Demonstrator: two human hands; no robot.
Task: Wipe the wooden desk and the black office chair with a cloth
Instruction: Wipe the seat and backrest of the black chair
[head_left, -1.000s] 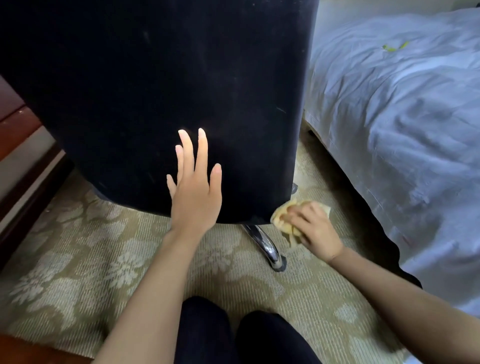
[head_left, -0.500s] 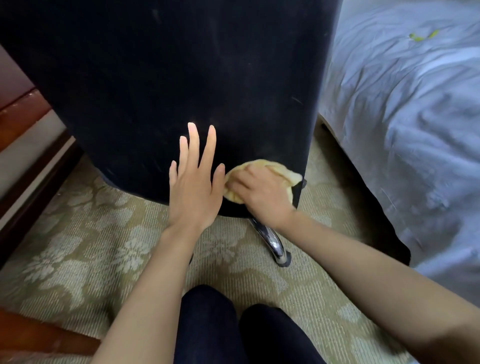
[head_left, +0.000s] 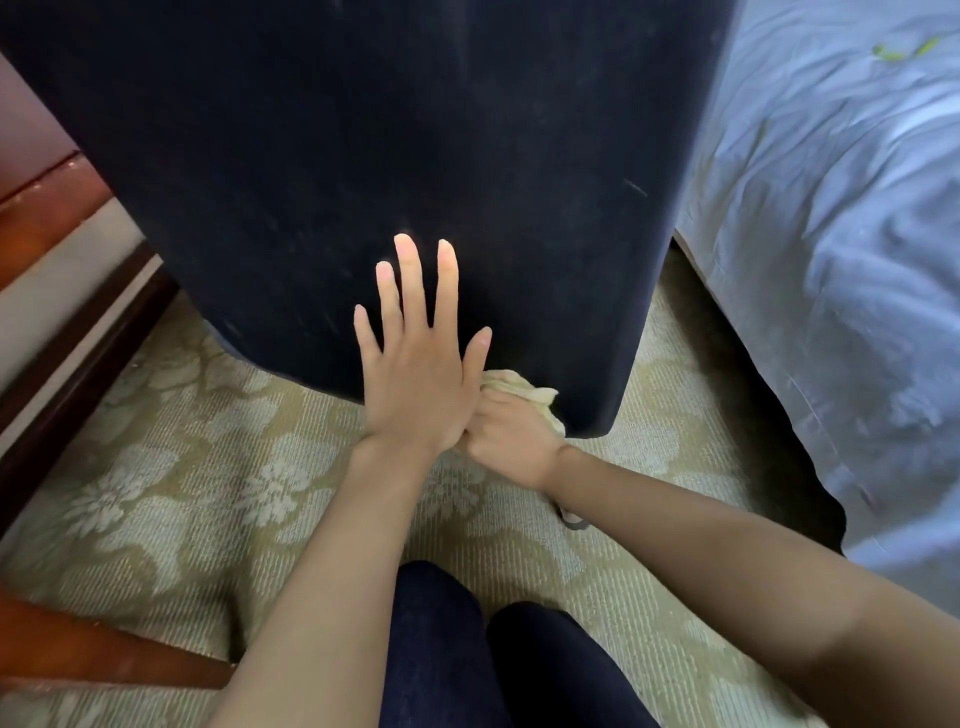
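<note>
Gripping cloth (head_left: 524, 391) w/ right hand (head_left: 511, 439), left hand (head_left: 418, 374) flat, fingers spread, on chair (head_left: 363, 156).

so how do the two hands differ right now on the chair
The left hand lies flat with fingers spread straight, holding nothing; the right hand is curled around the yellow cloth. The left hand sits higher on the black chair back; the right hand works at its bottom edge. Both are at the chair, touching each other.

Floral carpet (head_left: 171, 467) — rumpled bed (head_left: 831, 260)
</note>
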